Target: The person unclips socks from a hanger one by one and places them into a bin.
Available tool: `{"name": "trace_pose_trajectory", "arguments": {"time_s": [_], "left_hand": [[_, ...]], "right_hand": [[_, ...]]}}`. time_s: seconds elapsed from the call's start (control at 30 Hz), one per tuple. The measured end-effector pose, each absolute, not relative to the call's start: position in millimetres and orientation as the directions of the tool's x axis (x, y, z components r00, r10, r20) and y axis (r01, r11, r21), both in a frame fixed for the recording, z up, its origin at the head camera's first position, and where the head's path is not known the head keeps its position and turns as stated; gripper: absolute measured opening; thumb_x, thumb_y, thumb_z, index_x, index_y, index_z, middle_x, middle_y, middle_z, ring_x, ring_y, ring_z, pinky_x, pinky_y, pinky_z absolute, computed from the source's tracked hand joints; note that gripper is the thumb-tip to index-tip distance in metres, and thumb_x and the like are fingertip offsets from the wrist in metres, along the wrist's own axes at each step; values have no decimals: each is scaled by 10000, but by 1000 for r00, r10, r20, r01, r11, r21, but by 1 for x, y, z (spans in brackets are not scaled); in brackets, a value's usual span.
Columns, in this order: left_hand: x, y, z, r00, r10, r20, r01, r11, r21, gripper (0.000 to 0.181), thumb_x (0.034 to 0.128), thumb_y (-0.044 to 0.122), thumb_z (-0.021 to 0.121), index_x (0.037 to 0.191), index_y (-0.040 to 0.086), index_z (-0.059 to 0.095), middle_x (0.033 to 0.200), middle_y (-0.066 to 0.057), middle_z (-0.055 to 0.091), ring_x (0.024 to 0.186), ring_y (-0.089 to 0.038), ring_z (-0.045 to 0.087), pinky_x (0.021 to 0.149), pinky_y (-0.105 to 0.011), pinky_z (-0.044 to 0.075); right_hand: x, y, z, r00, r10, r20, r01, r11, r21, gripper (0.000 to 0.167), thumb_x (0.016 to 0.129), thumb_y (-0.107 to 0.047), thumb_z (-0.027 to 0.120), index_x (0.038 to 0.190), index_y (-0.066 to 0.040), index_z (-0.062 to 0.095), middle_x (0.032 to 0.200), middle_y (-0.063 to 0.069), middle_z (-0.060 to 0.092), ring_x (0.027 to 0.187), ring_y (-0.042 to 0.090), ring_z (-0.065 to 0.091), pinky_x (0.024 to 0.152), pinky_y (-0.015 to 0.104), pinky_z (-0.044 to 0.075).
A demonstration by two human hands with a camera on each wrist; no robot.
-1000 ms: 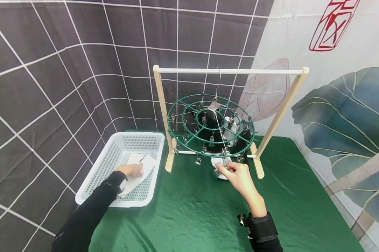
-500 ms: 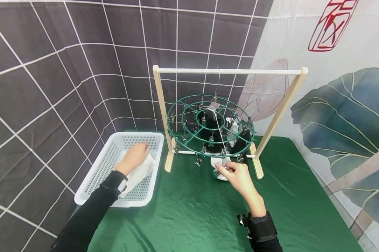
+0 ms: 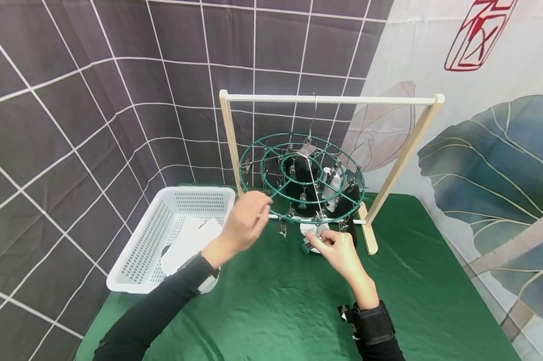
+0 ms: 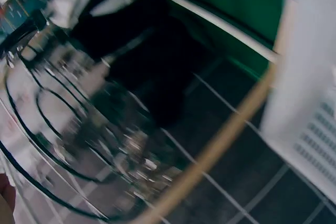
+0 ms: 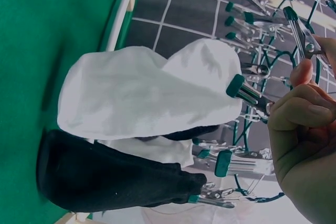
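My right hand (image 3: 343, 250) pinches a metal clip (image 5: 300, 32) with a green tip at the near edge of the round green clip hanger (image 3: 363, 188). Just beside it in the right wrist view, a white sock (image 5: 147, 90) hangs from another clip (image 5: 252, 95). A black sock (image 5: 110, 174) hangs alongside. My left hand (image 3: 244, 220) is raised between the basket and the hanger's left side, fingers loosely curled, with nothing visible in it. White cloth pieces (image 3: 190, 245) lie in the white basket (image 3: 131, 289). The left wrist view is blurred.
A wooden stand (image 3: 397, 155) carries the hanger on its white top bar (image 3: 271, 100). Many spare clips dangle from the rings. Green cloth (image 3: 271, 311) covers the table, and a dark gridded backdrop (image 3: 181, 85) stands behind.
My left hand has left the cloth in the basket, rising and moving right toward the hanger. The white cloth stays in the basket. My right hand keeps its pinch on the clip.
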State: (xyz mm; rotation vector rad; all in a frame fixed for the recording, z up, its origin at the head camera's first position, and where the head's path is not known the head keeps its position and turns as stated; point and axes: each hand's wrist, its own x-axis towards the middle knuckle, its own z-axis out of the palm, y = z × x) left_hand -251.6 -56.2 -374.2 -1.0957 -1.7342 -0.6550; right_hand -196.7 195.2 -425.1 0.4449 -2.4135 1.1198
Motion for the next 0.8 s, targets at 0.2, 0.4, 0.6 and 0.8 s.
{"name": "trace_pose_trajectory", "arguments": {"time_s": [0.2, 0.4, 0.6, 0.8], "left_hand": [[-239, -33, -375, -149, 545, 825, 851, 496, -174, 224, 958, 113, 463, 962, 2, 657, 924, -88, 625, 870, -225, 588, 799, -326, 484], [-241, -25, -377, -280, 564, 777, 823, 557, -108, 191, 961, 142, 471, 905, 68, 639, 815, -17, 566, 771, -181, 520, 708, -309, 412], [-245, -28, -383, -359, 532, 766, 815, 579, -20, 233, 967, 164, 469, 766, 108, 573, 728, 14, 508, 709, -166, 480, 668, -305, 378], [-248, -31, -385, -366, 523, 770, 826, 564, 10, 270, 970, 162, 457, 715, 124, 537, 681, 29, 474, 675, -153, 456, 665, -303, 366]], "right_hand": [[-197, 191, -425, -869, -107, 483, -437, 624, -648, 522, 872, -303, 692, 519, -151, 340, 496, -128, 215, 440, 7, 174, 442, 216, 204], [-196, 190, -429, -865, -102, 491, -441, 620, -648, 492, 889, -296, 671, 536, -174, 351, 507, -133, 243, 456, 4, 207, 445, 212, 225], [-198, 195, -433, -848, -162, 505, -492, 595, -636, 300, 875, -273, 692, 642, -174, 531, 544, -119, 342, 473, 28, 315, 460, 211, 296], [-203, 212, -434, -871, -88, 484, -434, 599, -673, 196, 835, -78, 638, 1025, -106, 677, 660, -62, 522, 535, 47, 462, 501, 203, 400]]}}
